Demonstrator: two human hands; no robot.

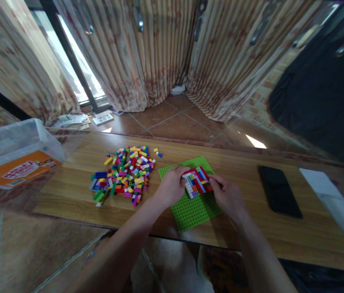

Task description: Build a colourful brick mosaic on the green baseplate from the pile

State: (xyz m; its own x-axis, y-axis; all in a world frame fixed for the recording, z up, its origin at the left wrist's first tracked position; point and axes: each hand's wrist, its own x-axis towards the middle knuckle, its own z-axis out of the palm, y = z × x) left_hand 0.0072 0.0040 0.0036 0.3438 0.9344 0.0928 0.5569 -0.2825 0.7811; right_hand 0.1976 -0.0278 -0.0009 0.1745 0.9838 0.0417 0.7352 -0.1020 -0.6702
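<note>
My left hand [172, 185] and right hand [225, 195] pinched the small multicoloured brick slab [197, 181] on the green studded baseplate [190, 209] from both sides, fingers pressed together, while a large pile of loose coloured bricks [125, 173] lay unused at left.

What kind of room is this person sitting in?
Most likely a room at home. Flowered curtains hang over a window, the floor is tiled, and both hands rest on a toy brick build on a wooden table.
</note>
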